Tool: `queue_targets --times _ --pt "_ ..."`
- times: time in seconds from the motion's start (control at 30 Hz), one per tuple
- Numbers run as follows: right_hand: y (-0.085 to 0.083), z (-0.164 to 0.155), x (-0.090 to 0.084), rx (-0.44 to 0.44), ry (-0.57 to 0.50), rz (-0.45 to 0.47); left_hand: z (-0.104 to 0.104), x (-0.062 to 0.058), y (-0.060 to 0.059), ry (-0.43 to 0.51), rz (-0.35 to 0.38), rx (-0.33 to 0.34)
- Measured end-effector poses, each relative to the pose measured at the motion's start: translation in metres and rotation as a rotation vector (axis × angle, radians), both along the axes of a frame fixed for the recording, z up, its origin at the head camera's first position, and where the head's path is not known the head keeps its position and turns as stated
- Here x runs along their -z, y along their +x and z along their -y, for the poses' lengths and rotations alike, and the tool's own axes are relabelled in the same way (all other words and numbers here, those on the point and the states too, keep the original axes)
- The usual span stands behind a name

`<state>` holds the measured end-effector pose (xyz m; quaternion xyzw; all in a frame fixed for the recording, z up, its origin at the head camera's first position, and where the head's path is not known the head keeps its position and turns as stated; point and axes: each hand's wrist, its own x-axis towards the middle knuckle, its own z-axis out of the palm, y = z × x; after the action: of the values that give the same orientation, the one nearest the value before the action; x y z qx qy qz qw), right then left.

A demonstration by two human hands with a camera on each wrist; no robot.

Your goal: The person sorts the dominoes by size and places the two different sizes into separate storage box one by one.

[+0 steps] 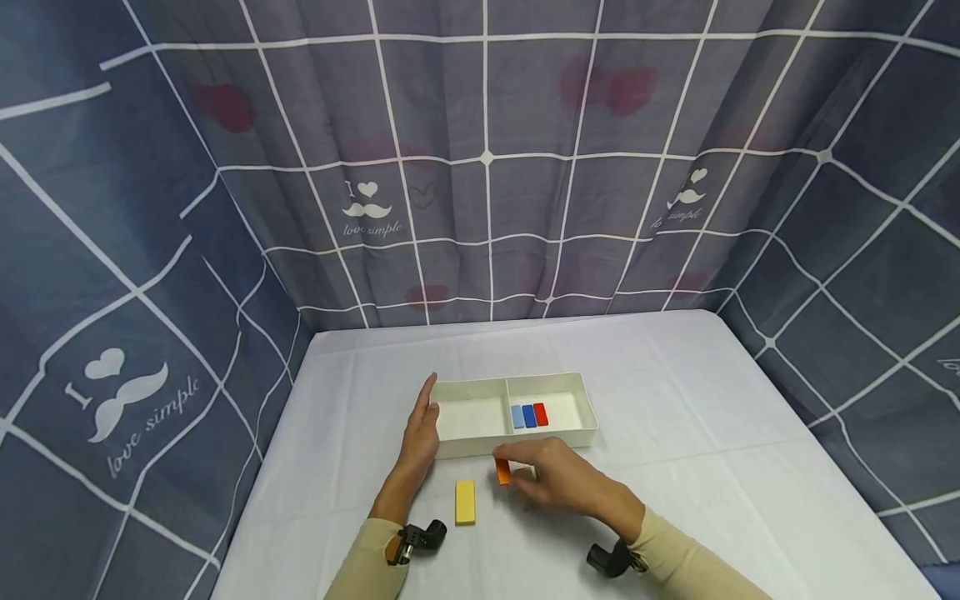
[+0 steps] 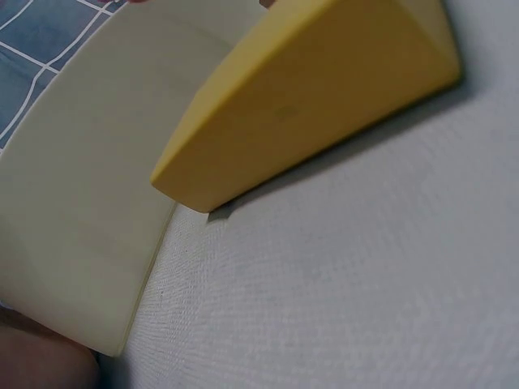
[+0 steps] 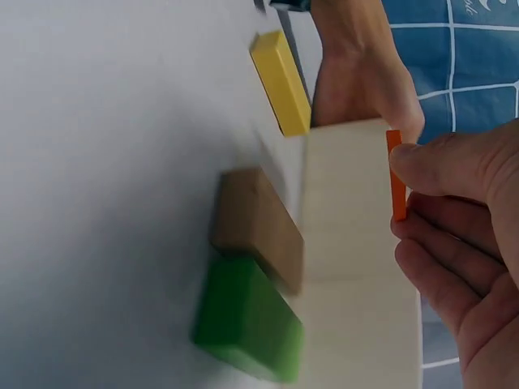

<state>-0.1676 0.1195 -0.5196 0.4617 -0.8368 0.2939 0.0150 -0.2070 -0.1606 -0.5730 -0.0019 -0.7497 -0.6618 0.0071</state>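
A white two-compartment tray (image 1: 480,446) sits mid-table; its right compartment holds a light blue (image 1: 517,416), a blue (image 1: 528,415) and a red block (image 1: 541,413). My left hand (image 1: 422,425) lies with straight fingers against the tray's left end. My right hand (image 1: 525,473) pinches an orange block (image 1: 502,471) just in front of the tray's near wall; the right wrist view shows the orange block (image 3: 396,174) held upright between thumb and fingers (image 3: 430,166). A yellow block (image 1: 465,501) lies flat on the cloth between my forearms, seen close up as the yellow block (image 2: 308,97) in the left wrist view.
A brown block (image 3: 258,227) and a green block (image 3: 247,320) lie on the cloth beside the tray wall (image 3: 357,243), hidden under my right hand in the head view. The white tablecloth (image 1: 712,467) is ringed by a blue grid-pattern curtain (image 1: 487,167).
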Motion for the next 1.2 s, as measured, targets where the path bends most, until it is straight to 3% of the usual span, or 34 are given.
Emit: queue_targets --times 0.4,0.53,0.73,1.2 --pt "-0.025 -0.022 -0.021 0.033 0.022 -0.100 -0.003 0.001 -0.002 0.014 -0.045 -0.007" --pt "-0.035 -0.028 -0.026 0.053 0.023 -0.085 -0.003 0.001 -0.002 0.013 -0.036 -0.005" --pt "-0.049 -0.039 -0.026 0.106 0.016 -0.067 -0.002 0.000 -0.001 0.015 0.011 0.000" --pt "-0.077 -0.060 -0.022 0.188 0.065 -0.080 -0.001 0.000 0.000 0.010 0.010 0.001"
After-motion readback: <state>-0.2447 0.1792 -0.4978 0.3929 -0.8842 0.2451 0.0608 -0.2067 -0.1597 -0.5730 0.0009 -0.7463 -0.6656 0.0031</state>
